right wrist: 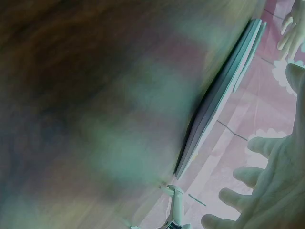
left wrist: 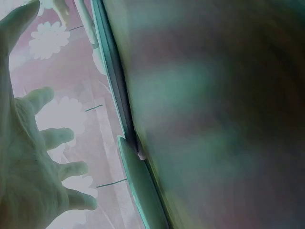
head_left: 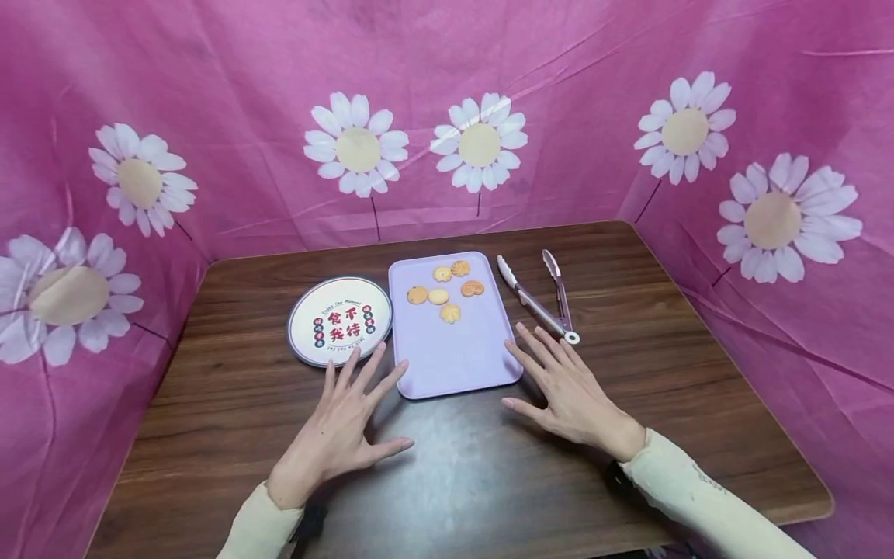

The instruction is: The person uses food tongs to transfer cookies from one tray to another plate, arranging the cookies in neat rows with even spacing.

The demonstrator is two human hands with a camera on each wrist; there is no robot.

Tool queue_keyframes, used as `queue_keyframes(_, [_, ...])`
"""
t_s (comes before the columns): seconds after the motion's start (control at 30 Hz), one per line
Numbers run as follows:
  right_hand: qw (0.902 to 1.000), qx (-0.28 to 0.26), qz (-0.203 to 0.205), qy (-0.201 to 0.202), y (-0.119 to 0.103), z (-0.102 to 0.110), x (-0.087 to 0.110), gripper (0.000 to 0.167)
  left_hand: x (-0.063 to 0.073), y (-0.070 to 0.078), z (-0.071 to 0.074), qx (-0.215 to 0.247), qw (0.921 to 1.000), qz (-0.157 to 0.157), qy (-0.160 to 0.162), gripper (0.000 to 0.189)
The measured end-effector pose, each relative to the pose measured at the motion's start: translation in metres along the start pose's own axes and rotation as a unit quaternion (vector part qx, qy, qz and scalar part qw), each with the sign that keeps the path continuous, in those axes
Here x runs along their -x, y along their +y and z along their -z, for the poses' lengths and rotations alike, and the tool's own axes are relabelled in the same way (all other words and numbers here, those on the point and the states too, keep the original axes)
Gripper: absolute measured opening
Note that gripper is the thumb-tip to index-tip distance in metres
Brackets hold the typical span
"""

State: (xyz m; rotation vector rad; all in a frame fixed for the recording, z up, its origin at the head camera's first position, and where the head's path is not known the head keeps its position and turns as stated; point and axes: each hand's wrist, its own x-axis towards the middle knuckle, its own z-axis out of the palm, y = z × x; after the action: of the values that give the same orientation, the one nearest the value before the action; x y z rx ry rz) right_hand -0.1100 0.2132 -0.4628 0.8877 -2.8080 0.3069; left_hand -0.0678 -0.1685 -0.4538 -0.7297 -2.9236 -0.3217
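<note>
My left hand point(head_left: 342, 427) is spread over the table, its fingertips overlapping the lower rim of a round white plate point(head_left: 307, 318) in the head view. With fingers apart and nothing held, my right hand point(head_left: 569, 392) hovers near the lower right corner of a lilac tray point(head_left: 454, 361). Several cookies point(head_left: 450, 313) lie on the upper half of that tray. Metal food tongs point(head_left: 541, 307) rest to the tray's right, arms spread, ring end point(head_left: 572, 338) just beyond the right fingers. In the left wrist view, the left fingers point(left wrist: 59, 138) are spread too.
The brown wood table point(head_left: 230, 435) reaches to a pink cloth backdrop point(head_left: 244, 116) with large white daisies, which hangs behind it and at both sides. Red lettering marks the plate's middle. The plate's right edge is close against the tray's left side.
</note>
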Motion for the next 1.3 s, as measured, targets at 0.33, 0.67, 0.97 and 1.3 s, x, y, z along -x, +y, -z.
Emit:
queue_keyframes(0.33, [0.9994, 0.006, 0.008, 0.034, 0.009, 0.008, -0.012, 0.085, -0.005, -0.009, 0.004, 0.072, 0.9962, 0.031, 0.038, 0.089])
queue_keyframes(0.67, [0.9942, -0.032, -0.02, 0.101, 0.04, 0.021, -0.037, 0.08, -0.013, -0.032, 0.014, 0.186, 0.9486, 0.184, 0.178, 0.06])
queue_keyframes(0.97, [0.9815, -0.1, -0.121, 0.109, 0.075, 0.021, -0.056, 0.078, -0.016, -0.073, 0.022, 0.297, 0.8621, 0.38, 0.156, 0.084])
queue_keyframes(1.3, [0.9553, -0.155, -0.252, 0.001, 0.09, 0.016, -0.071, 0.103, -0.026, -0.098, 0.017, 0.556, 0.695, 0.441, 0.116, 0.085])
